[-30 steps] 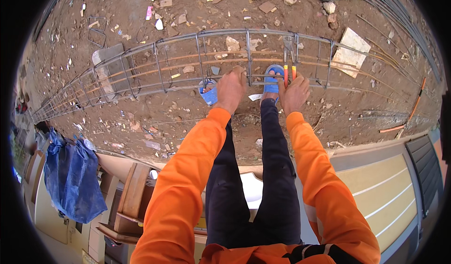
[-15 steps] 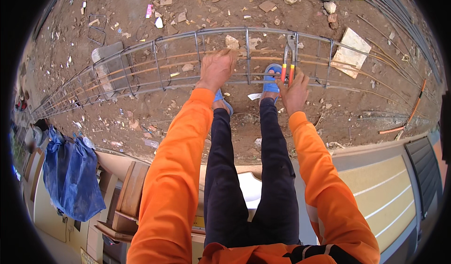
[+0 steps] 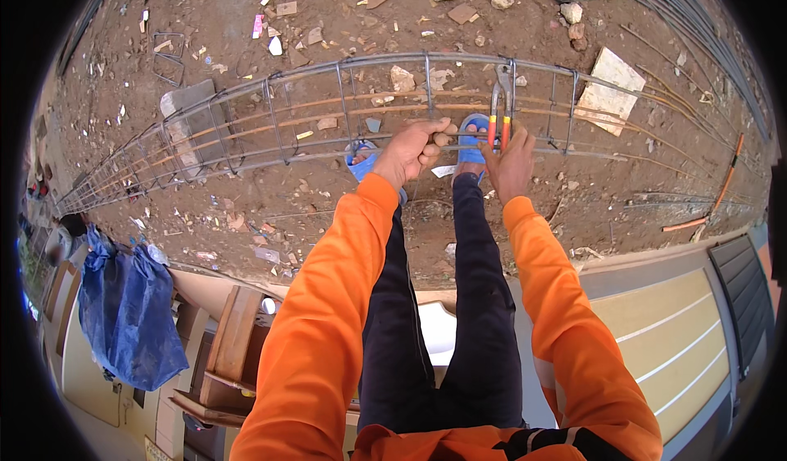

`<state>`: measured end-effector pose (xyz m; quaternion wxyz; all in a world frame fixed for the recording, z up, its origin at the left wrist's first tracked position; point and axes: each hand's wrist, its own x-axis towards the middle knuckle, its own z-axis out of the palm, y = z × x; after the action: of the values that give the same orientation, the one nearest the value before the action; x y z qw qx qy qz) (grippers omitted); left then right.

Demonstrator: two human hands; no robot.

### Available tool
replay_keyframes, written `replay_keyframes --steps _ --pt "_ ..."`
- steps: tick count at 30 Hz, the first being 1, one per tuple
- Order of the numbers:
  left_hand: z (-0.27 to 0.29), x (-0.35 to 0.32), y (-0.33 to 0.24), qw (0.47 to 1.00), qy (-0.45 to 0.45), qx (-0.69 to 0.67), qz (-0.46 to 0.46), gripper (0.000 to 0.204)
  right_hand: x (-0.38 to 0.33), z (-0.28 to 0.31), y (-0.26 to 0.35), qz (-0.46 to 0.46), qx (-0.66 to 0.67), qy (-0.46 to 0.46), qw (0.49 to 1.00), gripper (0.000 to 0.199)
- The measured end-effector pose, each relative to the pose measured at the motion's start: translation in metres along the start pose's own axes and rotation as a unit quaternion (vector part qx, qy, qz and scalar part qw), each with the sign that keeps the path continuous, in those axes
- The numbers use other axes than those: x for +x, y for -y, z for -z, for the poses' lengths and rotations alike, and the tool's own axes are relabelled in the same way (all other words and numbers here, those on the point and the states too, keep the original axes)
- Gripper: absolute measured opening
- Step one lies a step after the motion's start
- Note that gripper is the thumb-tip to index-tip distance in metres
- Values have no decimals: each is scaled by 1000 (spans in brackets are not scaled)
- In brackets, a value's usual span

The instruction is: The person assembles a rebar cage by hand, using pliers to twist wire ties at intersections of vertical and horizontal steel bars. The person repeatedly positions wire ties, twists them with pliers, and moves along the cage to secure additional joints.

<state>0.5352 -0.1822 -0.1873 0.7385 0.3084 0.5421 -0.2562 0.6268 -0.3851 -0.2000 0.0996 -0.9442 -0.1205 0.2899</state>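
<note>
A long steel rebar cage (image 3: 305, 65) with square stirrups stretches across in front of me, raised above the dirt. My left hand (image 3: 412, 150) is closed, its fingers curled at the cage's near bars beside a stirrup. What it pinches is too small or hidden to make out. In my right hand (image 3: 510, 166) are steel pincers (image 3: 501, 104) with red and yellow handles. Their head points away from me, near the far top bar and another stirrup, and their jaws bite on nothing that I can see. My fingers wrap round the handle ends.
My feet in blue sandals (image 3: 474, 136) stand beneath the cage. A grey block (image 3: 190, 108) lies under its left part, a pale slab (image 3: 611, 84) at the right. Loose rebar (image 3: 697, 26) lies far right. Stones litter the dirt; a blue tarp (image 3: 131, 317) hangs at lower left.
My left hand has moved toward me and slightly right, from the cage's middle bars to its near bars. My left sandal now shows more. The right hand and pincers have barely shifted.
</note>
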Motion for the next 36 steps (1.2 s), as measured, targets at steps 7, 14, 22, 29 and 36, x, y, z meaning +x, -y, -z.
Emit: replay_keyframes --steps 7,14,22,29,36 --pt "58 4 -8 874 -78 415 -240 21 9 4 3 16 16 24 999 80" --pt "4 -8 -35 666 -237 648 -285 18 8 -1 -6 33 14 2 999 79" --pt "-9 4 -4 989 67 -133 25 23 11 4 -4 23 16 19 999 79" --pt "42 6 15 824 -133 479 -272 23 14 2 -5 27 27 26 999 79" --pt "15 4 -26 692 -287 567 -343 23 13 3 -4 17 35 30 999 79"
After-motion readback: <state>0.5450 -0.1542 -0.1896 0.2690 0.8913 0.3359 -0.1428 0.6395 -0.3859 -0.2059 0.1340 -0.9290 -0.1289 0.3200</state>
